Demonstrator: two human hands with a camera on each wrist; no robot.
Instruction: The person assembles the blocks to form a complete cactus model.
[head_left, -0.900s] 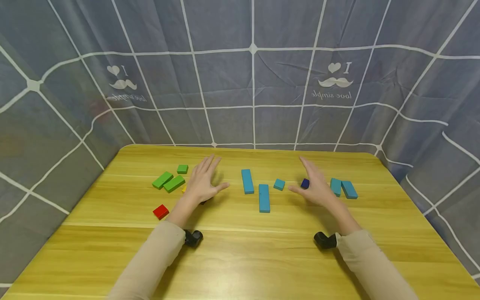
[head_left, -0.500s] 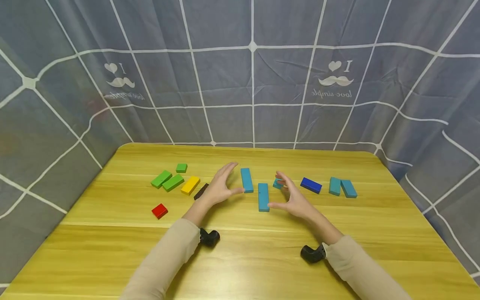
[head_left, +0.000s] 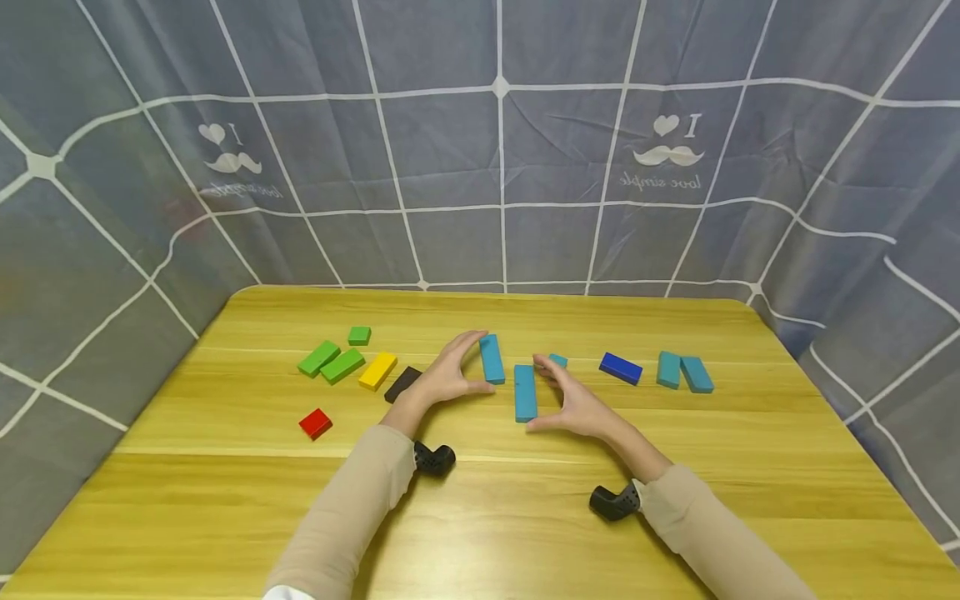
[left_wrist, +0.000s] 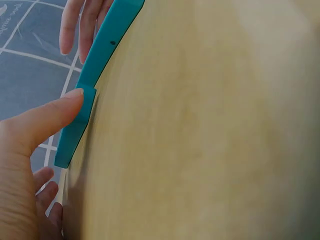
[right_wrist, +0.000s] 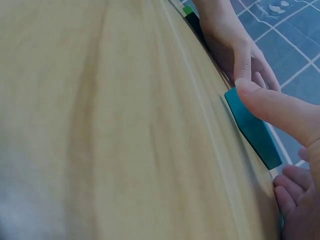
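Two long light-blue wooden blocks lie in the middle of the table. My left hand (head_left: 448,379) curves around the left long block (head_left: 491,360), thumb near its front end and fingertips by its far end. Over the right long block (head_left: 525,393), my right hand (head_left: 583,408) holds thumb and fingers apart, the thumb right at the front end. In the left wrist view, the left thumb (left_wrist: 60,112) overlaps a light-blue block (left_wrist: 75,135). The right thumb (right_wrist: 270,105) overlaps one (right_wrist: 252,127) in the right wrist view. A small light-blue block (head_left: 558,360) is partly behind the right fingers.
To the left lie several green blocks (head_left: 343,367), a yellow block (head_left: 378,371), a black block (head_left: 403,384) and a red block (head_left: 316,424). A dark-blue block (head_left: 621,368) and two light-blue blocks (head_left: 697,375) lie right. A grey curtain (head_left: 442,167) hangs behind the wooden table (head_left: 510,517).
Both hands have moved inward to the two long light-blue blocks, the left hand rightward and the right hand leftward. The yellow, black and dark-blue blocks have come into fuller view.
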